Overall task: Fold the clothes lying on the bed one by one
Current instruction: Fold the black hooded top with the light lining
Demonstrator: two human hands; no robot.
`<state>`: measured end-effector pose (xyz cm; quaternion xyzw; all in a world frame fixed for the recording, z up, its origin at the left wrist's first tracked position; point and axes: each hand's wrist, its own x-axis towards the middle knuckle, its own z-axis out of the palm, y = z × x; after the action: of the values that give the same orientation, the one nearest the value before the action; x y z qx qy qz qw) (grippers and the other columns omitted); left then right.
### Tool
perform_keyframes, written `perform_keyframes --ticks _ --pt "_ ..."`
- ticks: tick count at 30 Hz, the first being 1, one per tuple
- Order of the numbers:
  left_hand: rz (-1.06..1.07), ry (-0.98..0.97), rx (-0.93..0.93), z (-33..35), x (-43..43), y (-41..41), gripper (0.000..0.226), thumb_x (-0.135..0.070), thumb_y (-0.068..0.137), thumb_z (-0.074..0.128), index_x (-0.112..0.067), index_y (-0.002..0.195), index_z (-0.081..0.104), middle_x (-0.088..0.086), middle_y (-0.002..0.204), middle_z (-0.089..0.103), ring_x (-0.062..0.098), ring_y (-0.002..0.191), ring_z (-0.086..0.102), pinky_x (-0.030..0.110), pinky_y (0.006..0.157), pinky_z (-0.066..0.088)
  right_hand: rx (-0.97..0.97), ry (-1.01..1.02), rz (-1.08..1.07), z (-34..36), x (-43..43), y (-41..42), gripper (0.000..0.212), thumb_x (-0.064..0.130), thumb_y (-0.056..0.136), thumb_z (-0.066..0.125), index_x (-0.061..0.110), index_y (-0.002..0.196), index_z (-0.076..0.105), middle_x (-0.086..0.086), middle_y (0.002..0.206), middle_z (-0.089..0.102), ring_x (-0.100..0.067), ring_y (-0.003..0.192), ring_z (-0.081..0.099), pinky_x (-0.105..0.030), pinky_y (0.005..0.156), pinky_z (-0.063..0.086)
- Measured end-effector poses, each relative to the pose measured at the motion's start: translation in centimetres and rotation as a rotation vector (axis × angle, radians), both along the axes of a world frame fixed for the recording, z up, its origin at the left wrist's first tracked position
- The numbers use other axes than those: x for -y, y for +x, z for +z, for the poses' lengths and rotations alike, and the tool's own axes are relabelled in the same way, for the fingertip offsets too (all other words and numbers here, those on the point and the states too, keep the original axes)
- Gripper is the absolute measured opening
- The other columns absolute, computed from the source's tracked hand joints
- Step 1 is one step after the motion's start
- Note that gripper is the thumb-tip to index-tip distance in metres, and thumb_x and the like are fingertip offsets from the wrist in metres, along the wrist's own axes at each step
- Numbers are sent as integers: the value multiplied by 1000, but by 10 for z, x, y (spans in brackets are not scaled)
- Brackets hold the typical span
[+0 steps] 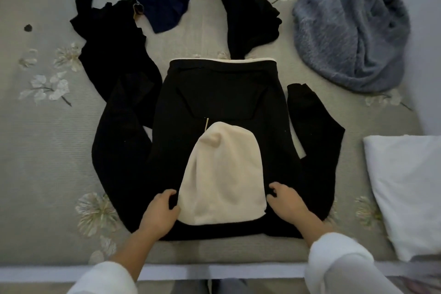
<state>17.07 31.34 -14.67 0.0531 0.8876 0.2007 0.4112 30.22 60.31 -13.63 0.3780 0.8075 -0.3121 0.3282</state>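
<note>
While black hoodie with cream fleece-lined hood (222,95) lies flat mid grey floral-sheeted bed (47,150), long axis running straight away from person, hood end nearest: left hand (162,207), right hand (286,200) on shoulders flanking hood, equally near. Fingers curled on fabric; pinching or pressing, cannot tell. Sleeves splayed outward.

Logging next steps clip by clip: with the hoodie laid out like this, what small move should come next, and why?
Probably fold the left sleeve across the black hoodie. The cream-lined hood lies flat on its body, the left hand and right hand sit either side of it, and the right sleeve is spread outward too, so the sleeves look like the unfolded parts.
</note>
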Motion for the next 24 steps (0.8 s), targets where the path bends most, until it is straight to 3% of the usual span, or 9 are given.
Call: perform_keyframes --ticks 4,6,8,10,15,17,20,22,24 --pt "83 -18 116 -28 -16 18 67 -31 93 54 -20 148 19 10 131 49 27 113 52 46 96 45 139 12 14 -31 19 -5 62 45 89 56 10 136 34 -10 133 45 -29 124 45 -41 99 41" --pt "91 -48 146 -36 -20 26 65 -38 94 50 -23 148 17 9 128 53 28 113 53 49 100 40 94 -30 -53 -43 27 4 37 35 92 56 9 116 45 -10 116 55 -28 108 55 -40 92 48" --pt "95 -43 131 -41 -17 29 51 -39 97 45 -21 142 28 7 119 58 27 107 55 48 100 39 5 -105 -165 -50 30 13 11 19 93 52 9 88 52 -11 94 61 -24 84 59 -36 77 53" --pt "64 -35 155 -41 -10 26 36 -31 98 44 -16 131 43 5 112 60 24 103 56 45 98 42 15 -147 -192 -52 24 23 15 10 89 50 7 75 52 -10 80 60 -20 71 57 -28 61 47" --pt "-69 -112 361 -38 3 20 35 -21 90 53 -13 123 48 8 119 58 23 104 56 42 95 46 193 -229 -80 -50 10 30 10 17 83 58 11 87 52 -4 85 59 -16 74 58 -25 56 46" --pt "-18 -81 220 -36 -6 17 51 -27 88 57 -17 134 36 8 125 53 24 108 54 43 94 47 27 -139 -135 -48 9 18 28 23 86 59 11 109 49 -1 96 57 -13 81 57 -24 60 46" --pt "-22 67 -288 -30 -37 9 75 -34 88 58 -23 149 17 10 146 30 25 131 34 42 106 36 -305 197 -23 -48 16 -9 53 31 90 56 18 137 37 -2 131 48 -16 114 50 -28 87 46" --pt "-226 144 -568 -32 -65 1 72 -35 93 50 -26 152 10 10 155 16 25 142 17 42 113 21 -428 330 152 -53 21 -30 62 35 94 48 21 149 23 2 153 29 -15 140 29 -31 111 28" --pt "-494 164 -658 -42 -93 -8 67 -39 96 37 -25 153 4 12 160 7 27 147 5 42 116 11 -408 350 364 -65 24 -46 66 38 99 33 24 153 -1 5 161 0 -9 147 -9 -31 116 0"
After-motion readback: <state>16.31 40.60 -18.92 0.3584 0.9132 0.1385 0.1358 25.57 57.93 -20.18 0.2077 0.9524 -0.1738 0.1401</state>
